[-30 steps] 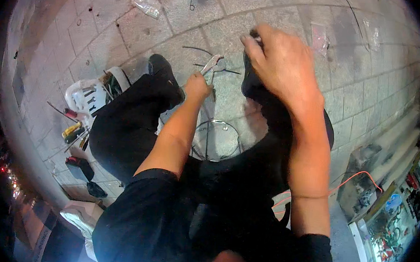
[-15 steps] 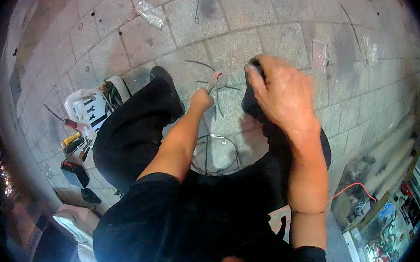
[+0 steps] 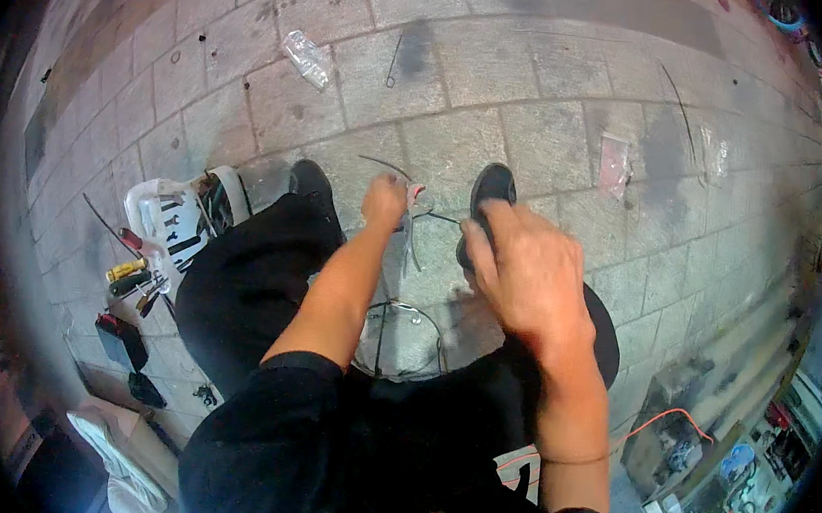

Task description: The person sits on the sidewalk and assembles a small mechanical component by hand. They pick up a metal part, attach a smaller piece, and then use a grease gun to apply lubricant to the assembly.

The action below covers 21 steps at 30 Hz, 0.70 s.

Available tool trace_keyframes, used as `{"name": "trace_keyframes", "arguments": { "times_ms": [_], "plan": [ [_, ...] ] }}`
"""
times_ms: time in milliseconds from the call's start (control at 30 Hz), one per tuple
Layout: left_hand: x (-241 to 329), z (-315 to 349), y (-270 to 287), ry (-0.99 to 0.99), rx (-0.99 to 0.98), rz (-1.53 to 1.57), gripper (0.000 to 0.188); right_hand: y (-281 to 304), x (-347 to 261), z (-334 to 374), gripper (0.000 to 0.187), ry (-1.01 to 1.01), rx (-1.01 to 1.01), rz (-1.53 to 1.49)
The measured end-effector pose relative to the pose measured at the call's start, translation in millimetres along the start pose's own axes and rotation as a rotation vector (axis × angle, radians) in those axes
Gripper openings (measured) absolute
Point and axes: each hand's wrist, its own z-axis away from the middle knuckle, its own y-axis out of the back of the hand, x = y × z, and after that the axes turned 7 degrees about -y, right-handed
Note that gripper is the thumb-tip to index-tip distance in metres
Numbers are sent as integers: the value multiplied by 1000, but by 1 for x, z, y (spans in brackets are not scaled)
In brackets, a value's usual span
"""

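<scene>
My left hand is low over the paving, close to a dark cable and to the left of a hand tool that looks like pliers, with a red part at its top. Its fingers are curled in, and what they grip, if anything, is hidden. The pliers' lower part points toward me, and a short black rod lies to their right. My right hand hangs in front of my right shoe, slightly blurred. Thumb and forefinger are apart there, with nothing visible between them. A loop of dark cable lies between my legs.
On the left stands a white plastic holder with tools, near screwdrivers and a dark box. Clear plastic bags and a thin wire lie ahead. An orange cord and a cluttered tray are at right.
My view has tilted, so the floor sits lower in the picture. My right hand has come down toward me, while my left hand has slid forward alongside the pliers.
</scene>
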Motion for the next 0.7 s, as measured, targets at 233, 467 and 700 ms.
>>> {"name": "trace_keyframes", "arguments": {
  "times_ms": [233, 467, 700],
  "plan": [
    [42, -181, 30, 26, 229, 78, 44, 5, 11, -17, 20, -37, -75, -45],
    [81, -234, 45, 91, 84, -66, 56, 0, 16, -48, 21, -18, -64, 18],
    [96, -213, 40, 123, 99, -88, 52, 5, 4, -64, 20, 51, -42, -28]
  ]
}}
